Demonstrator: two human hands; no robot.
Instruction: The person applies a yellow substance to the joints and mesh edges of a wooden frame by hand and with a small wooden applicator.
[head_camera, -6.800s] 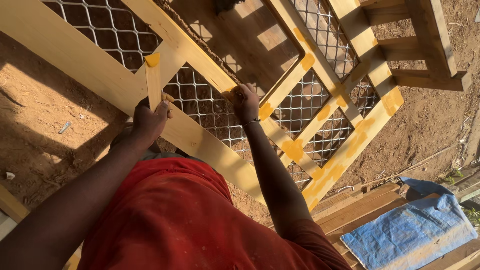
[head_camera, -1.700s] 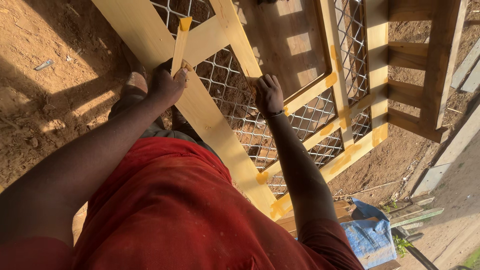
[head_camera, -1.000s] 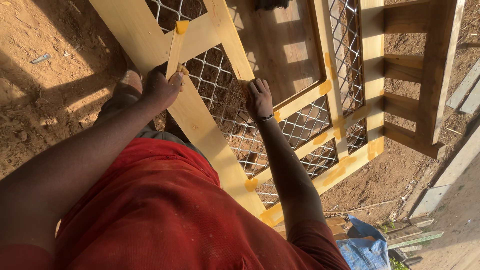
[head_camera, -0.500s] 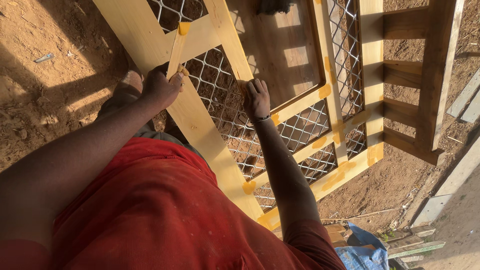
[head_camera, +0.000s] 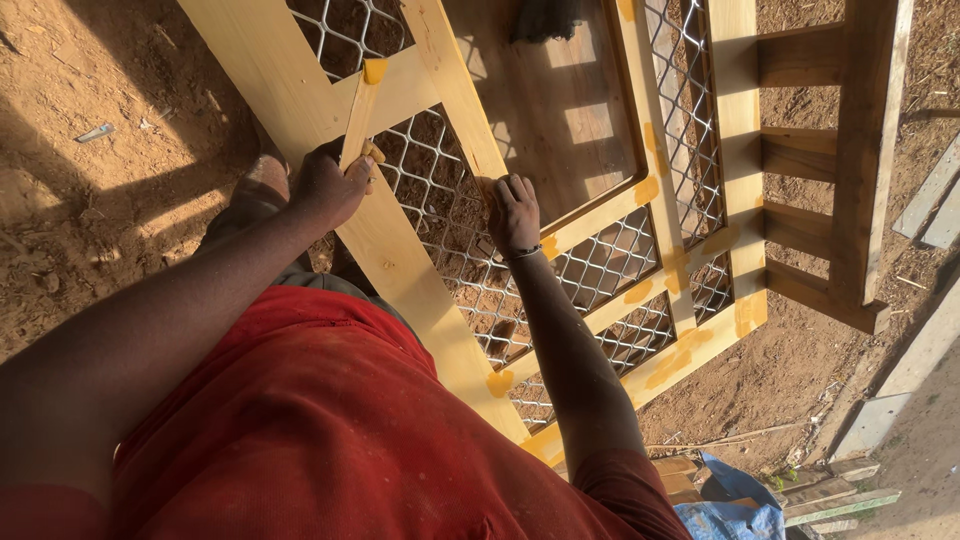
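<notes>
My left hand (head_camera: 325, 187) grips a thin wooden stick (head_camera: 356, 120) with a dab of yellow filler on its tip (head_camera: 374, 70); hand and stick rest against the wide rail of a pale wooden door frame (head_camera: 405, 260). My right hand (head_camera: 513, 213) lies fingers-down on the inner rail, at the corner of the brown wooden panel (head_camera: 560, 120); I see nothing held in it. White diamond mesh (head_camera: 450, 225) fills the opening between my two hands. Yellow filler patches (head_camera: 500, 383) mark several joints of the frame.
A wooden rack with crossbars (head_camera: 860, 150) stands right of the frame. Bare dirt ground (head_camera: 90, 210) lies to the left, with a small scrap (head_camera: 95, 132) on it. Planks and a blue tarp (head_camera: 740, 505) are at the bottom right. My foot (head_camera: 262, 180) shows beside the frame.
My right hand has slid a little down along the inner rail. My left hand still holds the stick against the frame. The view has shifted slightly.
</notes>
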